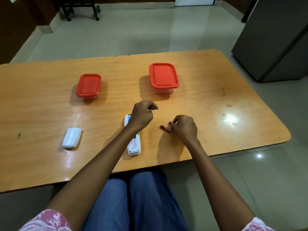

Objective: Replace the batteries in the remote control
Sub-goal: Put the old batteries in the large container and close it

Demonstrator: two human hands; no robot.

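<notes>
Head view: right hand (184,126) at two batteries, left hand (142,114) over the remote (134,145).
Curled right fingertips pinch one battery (171,122) lying on the table (216,114); a second battery (165,128) lies just beside it, by the same hand. The left hand hovers with fingers loosely curled and holds nothing, its wrist covering the remote's middle. The white remote lies lengthwise near the table's front edge, left of the batteries. A white piece (72,138) lies well apart to the left. Farther back stand a small red-lidded box (89,85) and a large one (163,75).
</notes>
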